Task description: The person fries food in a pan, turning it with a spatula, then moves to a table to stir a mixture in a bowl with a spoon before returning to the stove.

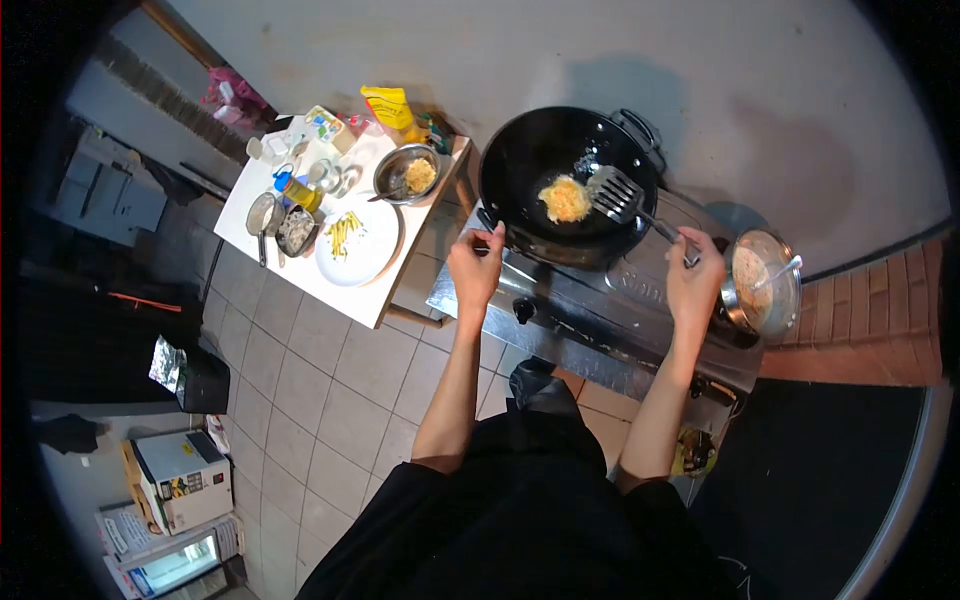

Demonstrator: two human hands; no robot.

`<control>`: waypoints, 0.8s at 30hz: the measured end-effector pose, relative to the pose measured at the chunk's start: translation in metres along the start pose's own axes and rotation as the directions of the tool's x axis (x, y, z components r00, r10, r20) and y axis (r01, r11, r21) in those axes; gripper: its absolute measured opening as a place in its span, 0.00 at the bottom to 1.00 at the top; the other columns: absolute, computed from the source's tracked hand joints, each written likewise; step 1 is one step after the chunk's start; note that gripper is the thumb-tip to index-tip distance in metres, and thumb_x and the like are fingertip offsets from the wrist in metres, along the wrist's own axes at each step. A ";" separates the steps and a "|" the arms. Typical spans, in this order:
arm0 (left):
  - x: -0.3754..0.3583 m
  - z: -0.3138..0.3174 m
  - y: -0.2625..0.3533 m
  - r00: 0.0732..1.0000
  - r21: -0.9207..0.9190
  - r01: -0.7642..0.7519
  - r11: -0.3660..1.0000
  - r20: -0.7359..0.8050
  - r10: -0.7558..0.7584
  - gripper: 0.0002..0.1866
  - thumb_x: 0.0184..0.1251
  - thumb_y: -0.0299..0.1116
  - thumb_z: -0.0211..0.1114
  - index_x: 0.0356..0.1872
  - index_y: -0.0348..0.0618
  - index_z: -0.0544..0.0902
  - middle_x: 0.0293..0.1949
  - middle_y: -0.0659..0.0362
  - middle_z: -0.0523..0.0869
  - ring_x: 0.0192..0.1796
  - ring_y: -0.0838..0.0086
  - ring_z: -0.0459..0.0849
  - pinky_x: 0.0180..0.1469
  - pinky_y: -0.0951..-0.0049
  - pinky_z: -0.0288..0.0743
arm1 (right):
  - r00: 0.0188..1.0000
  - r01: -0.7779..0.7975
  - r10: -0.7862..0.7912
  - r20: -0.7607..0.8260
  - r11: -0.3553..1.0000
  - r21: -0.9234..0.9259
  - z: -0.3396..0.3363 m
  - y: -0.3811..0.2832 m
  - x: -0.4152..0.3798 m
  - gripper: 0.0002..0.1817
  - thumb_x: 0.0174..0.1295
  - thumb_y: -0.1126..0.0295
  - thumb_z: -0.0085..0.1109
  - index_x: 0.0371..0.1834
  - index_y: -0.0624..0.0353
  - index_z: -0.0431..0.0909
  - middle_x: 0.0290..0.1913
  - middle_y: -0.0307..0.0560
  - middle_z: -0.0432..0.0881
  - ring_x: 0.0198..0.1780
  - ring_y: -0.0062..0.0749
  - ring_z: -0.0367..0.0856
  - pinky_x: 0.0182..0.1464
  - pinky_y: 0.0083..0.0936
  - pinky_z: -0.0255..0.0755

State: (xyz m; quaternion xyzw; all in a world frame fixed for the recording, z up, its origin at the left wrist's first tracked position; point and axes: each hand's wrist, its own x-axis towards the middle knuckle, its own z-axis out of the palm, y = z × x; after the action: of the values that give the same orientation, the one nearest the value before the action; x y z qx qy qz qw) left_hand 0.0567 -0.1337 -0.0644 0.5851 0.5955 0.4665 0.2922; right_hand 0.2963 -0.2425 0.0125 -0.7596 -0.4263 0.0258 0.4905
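A black wok (520, 150) stands on the metal stove (570, 310). In it lies a golden, lumpy patty (566, 200). My right hand (695, 275) is closed on the handle of a slotted spatula (614, 194), whose head is inside the wok, just right of the patty. My left hand (477, 264) is at the wok's near left side, by its small handle (487, 219), with thumb and fingertips pinched together; whether they grip that handle is too small to tell.
Right of the wok sits a metal bowl (738, 300) of pale batter with a spoon. The white table (340, 300) at left holds a plate (375, 262) with green-yellow strips, a bowl (387, 178) of yellow food, bottles and a yellow bag (392, 112).
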 end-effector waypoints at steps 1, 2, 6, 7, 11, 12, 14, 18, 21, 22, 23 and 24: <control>0.001 0.000 0.001 1.000 -0.003 0.006 1.000 -0.002 -0.006 0.20 0.59 0.43 0.69 0.22 0.32 0.81 0.17 0.52 0.82 0.21 0.69 0.81 0.29 0.70 0.73 | 0.998 -0.028 0.031 -0.056 0.998 0.064 0.003 0.000 0.008 0.10 0.59 0.72 0.58 0.39 0.67 0.80 0.29 0.53 0.83 0.30 0.34 0.83 0.36 0.29 0.74; 0.002 -0.004 0.001 0.997 0.033 0.053 0.998 0.045 -0.055 0.19 0.59 0.43 0.69 0.23 0.33 0.82 0.18 0.52 0.83 0.23 0.72 0.81 0.31 0.70 0.73 | 0.993 -0.019 0.022 -0.112 0.999 0.028 0.007 0.003 0.015 0.09 0.58 0.73 0.58 0.36 0.68 0.81 0.23 0.45 0.81 0.27 0.21 0.78 0.32 0.21 0.72; 0.012 -0.015 0.009 0.977 0.061 0.094 0.994 0.184 -0.103 0.19 0.57 0.43 0.71 0.22 0.33 0.83 0.19 0.54 0.84 0.24 0.75 0.80 0.33 0.71 0.73 | 0.940 -0.089 0.207 -0.271 0.916 0.392 0.030 0.001 0.023 0.05 0.58 0.78 0.57 0.34 0.67 0.82 0.22 0.38 0.80 0.22 0.18 0.76 0.28 0.15 0.70; 0.014 -0.016 0.006 0.977 0.063 0.091 0.994 0.188 -0.101 0.19 0.57 0.43 0.71 0.22 0.33 0.83 0.19 0.54 0.84 0.24 0.75 0.80 0.33 0.71 0.73 | 0.938 -0.091 0.211 -0.274 0.915 0.393 0.033 -0.001 0.028 0.05 0.58 0.78 0.57 0.34 0.67 0.82 0.22 0.38 0.80 0.22 0.18 0.76 0.28 0.15 0.70; 0.024 -0.023 0.005 0.960 0.064 0.105 0.992 0.256 -0.118 0.21 0.56 0.43 0.73 0.18 0.32 0.81 0.14 0.58 0.80 0.18 0.80 0.76 0.24 0.77 0.68 | 0.959 -0.023 0.138 -0.247 0.908 0.418 0.045 -0.006 0.036 0.05 0.60 0.77 0.58 0.33 0.68 0.81 0.24 0.40 0.81 0.22 0.17 0.77 0.25 0.14 0.70; 0.026 -0.027 0.008 0.939 0.088 0.112 0.990 0.316 -0.134 0.21 0.56 0.43 0.73 0.18 0.32 0.82 0.14 0.58 0.80 0.18 0.80 0.77 0.25 0.77 0.69 | 0.961 -0.012 0.126 -0.244 0.908 0.419 0.047 -0.009 0.037 0.05 0.60 0.76 0.59 0.33 0.68 0.81 0.25 0.41 0.82 0.22 0.18 0.78 0.25 0.15 0.70; 0.030 -0.033 0.015 0.914 0.108 0.119 0.987 0.376 -0.151 0.21 0.55 0.44 0.73 0.18 0.33 0.83 0.14 0.58 0.80 0.19 0.80 0.77 0.25 0.76 0.70 | 0.968 -0.049 0.134 -0.212 0.929 0.367 0.047 -0.018 0.037 0.06 0.60 0.74 0.61 0.33 0.68 0.80 0.24 0.42 0.82 0.22 0.18 0.78 0.25 0.15 0.70; 0.043 -0.038 0.015 0.847 0.161 0.114 0.980 0.500 -0.181 0.21 0.54 0.46 0.74 0.21 0.34 0.86 0.16 0.57 0.83 0.20 0.78 0.80 0.28 0.74 0.73 | 0.959 -0.163 0.228 -0.166 0.929 0.333 0.043 -0.036 0.036 0.09 0.60 0.70 0.65 0.33 0.66 0.80 0.22 0.42 0.82 0.20 0.19 0.79 0.24 0.15 0.69; 0.050 -0.038 0.009 0.814 0.184 0.046 0.982 0.562 -0.144 0.20 0.54 0.46 0.74 0.22 0.34 0.87 0.17 0.56 0.84 0.21 0.77 0.81 0.30 0.74 0.74 | 0.962 -0.152 0.196 -0.188 0.963 0.224 0.043 -0.042 0.032 0.09 0.61 0.69 0.64 0.33 0.65 0.80 0.20 0.43 0.81 0.19 0.21 0.79 0.25 0.16 0.69; 0.052 -0.038 0.006 0.802 0.161 0.031 0.987 0.585 -0.121 0.20 0.54 0.45 0.74 0.22 0.34 0.87 0.17 0.57 0.84 0.21 0.77 0.81 0.30 0.74 0.74 | 0.958 -0.147 0.193 -0.211 0.965 0.215 0.041 -0.043 0.032 0.09 0.61 0.69 0.64 0.33 0.65 0.80 0.20 0.43 0.81 0.19 0.21 0.79 0.25 0.16 0.69; 0.055 -0.039 0.004 0.788 0.140 0.013 0.990 0.609 -0.096 0.19 0.54 0.44 0.74 0.22 0.34 0.87 0.17 0.57 0.84 0.21 0.77 0.81 0.29 0.74 0.74 | 0.956 -0.156 0.204 -0.210 0.962 0.223 0.040 -0.045 0.030 0.09 0.61 0.69 0.64 0.33 0.65 0.80 0.20 0.43 0.81 0.20 0.22 0.79 0.25 0.18 0.70; 0.058 -0.040 0.005 0.775 0.129 -0.005 0.992 0.628 -0.078 0.19 0.54 0.44 0.74 0.22 0.34 0.87 0.17 0.57 0.84 0.21 0.77 0.81 0.29 0.74 0.74 | 0.953 -0.170 0.220 -0.209 0.958 0.231 0.038 -0.047 0.027 0.10 0.61 0.68 0.64 0.33 0.66 0.80 0.21 0.44 0.81 0.20 0.23 0.80 0.26 0.19 0.70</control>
State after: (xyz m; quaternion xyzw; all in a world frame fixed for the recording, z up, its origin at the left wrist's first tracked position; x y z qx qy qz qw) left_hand 0.0147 -0.0868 -0.0332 0.7127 0.5020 0.2000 0.4472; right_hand 0.2666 -0.1895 0.0388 -0.7397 -0.2832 0.0300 0.6097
